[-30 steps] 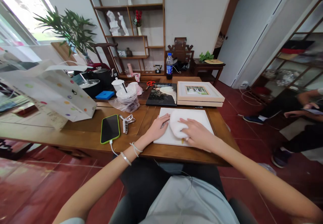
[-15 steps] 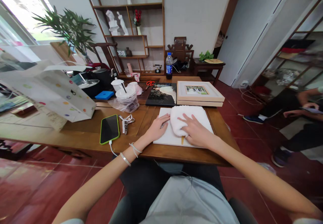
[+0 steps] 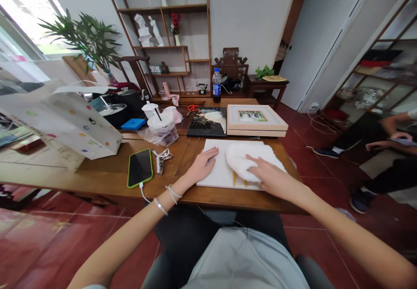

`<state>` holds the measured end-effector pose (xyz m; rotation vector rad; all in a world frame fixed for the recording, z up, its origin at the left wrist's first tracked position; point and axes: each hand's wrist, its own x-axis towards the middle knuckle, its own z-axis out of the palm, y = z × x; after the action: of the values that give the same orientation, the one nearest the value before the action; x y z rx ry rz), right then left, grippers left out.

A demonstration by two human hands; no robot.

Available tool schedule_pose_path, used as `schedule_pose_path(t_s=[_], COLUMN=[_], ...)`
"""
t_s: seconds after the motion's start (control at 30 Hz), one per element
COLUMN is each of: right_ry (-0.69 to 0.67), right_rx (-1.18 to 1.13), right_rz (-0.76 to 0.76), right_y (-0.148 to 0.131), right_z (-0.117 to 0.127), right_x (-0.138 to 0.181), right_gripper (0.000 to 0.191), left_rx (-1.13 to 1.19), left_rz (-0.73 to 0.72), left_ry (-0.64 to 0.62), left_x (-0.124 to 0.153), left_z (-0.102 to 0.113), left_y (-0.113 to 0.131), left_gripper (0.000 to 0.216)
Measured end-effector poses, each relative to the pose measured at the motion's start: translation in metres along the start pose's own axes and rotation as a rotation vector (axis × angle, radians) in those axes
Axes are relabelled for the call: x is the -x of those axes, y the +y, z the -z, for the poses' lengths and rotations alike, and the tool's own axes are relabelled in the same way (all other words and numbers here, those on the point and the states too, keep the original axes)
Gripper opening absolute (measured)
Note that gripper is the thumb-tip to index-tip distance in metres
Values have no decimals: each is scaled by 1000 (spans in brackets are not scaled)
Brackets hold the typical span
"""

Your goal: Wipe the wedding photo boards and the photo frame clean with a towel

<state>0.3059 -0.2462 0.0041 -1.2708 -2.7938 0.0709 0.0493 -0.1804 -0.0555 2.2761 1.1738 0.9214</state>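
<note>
A flat white board (image 3: 215, 177) lies near the table's front edge, with several yellowish marks showing on its lower part. My left hand (image 3: 202, 164) rests flat on the board's left side, fingers stretched out. A fluffy white towel (image 3: 239, 156) is bunched over the right side of the board and reaches past its right edge. My right hand (image 3: 272, 176) grips and presses the towel from above; some of its fingertips sink into the pile. The towel hides much of the board's right half.
Behind the board lie a dark picture panel (image 3: 208, 122) and stacked light wooden frames (image 3: 257, 126). To the left are a charging phone (image 3: 140, 168), a silver hair clip (image 3: 162, 159), a bagged cup (image 3: 162, 126) and a paper bag (image 3: 97, 135). A seated person's hands (image 3: 381, 146) appear at far right.
My right hand has slid the towel to the right across the board, uncovering more of the white surface and the yellowish marks. My left hand stays in place on the board.
</note>
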Motion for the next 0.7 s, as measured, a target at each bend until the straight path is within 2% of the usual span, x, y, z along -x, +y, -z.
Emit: schedule_pose_path(t_s=[0.13,0.27,0.4,0.6,0.7], right_ry=[81,104,54,36,33], right_rx=[128,127,73,3,-92], right_rz=[-102,-141,-148,-126,-70], right_y=[27,27,3,-49,-57], right_z=[-7,-12,-10,-9,-5], right_x=[-21,-26,-12,27,40], right_gripper=[55,51,43,36,38], left_rx=[-4,-1,-3,-7,-9], left_rz=[-4,0,7,8,5], left_ry=[-7,-11,-16,-13,-17], left_x=[0,0,0,0,-1], left_z=[0,0,0,0,0], left_y=[0,0,1,2,2], left_gripper=[38,38,38,38,38])
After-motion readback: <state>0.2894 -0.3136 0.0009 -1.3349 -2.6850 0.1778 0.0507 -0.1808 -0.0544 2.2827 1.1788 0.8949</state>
